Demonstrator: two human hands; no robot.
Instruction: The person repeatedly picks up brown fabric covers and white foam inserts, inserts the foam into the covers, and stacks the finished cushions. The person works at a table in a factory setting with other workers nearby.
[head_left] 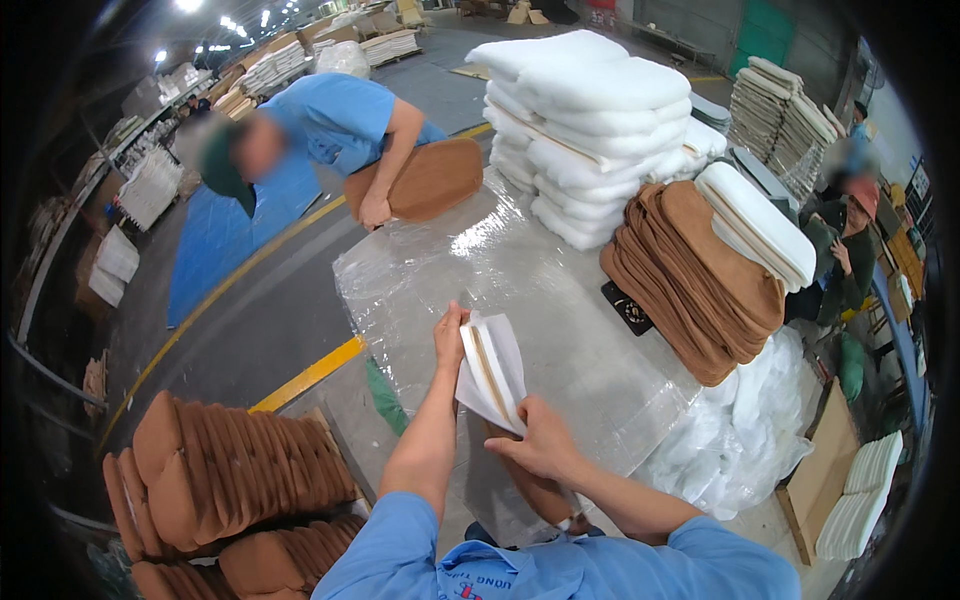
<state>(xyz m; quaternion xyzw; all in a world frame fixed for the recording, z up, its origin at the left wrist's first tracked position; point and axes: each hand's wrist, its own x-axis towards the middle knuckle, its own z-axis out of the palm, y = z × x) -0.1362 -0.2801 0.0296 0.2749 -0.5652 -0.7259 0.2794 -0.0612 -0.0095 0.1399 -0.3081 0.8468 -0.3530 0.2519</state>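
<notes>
A white padded cushion panel with a tan strip along its edge is held up on its side over the plastic-covered table. My left hand is closed on its far left end. Closer to me, my right hand has its fingers closed around the near right end. A thin whitish layer flares out along the panel's right side. Brown fabric hangs below my right hand, and whether it joins the panel is hidden.
White padded panels are piled at the table's far side, beside stacked brown cushions. More brown cushions stand at lower left. Across the table a person in blue handles a brown cushion. Clear plastic bunches at right.
</notes>
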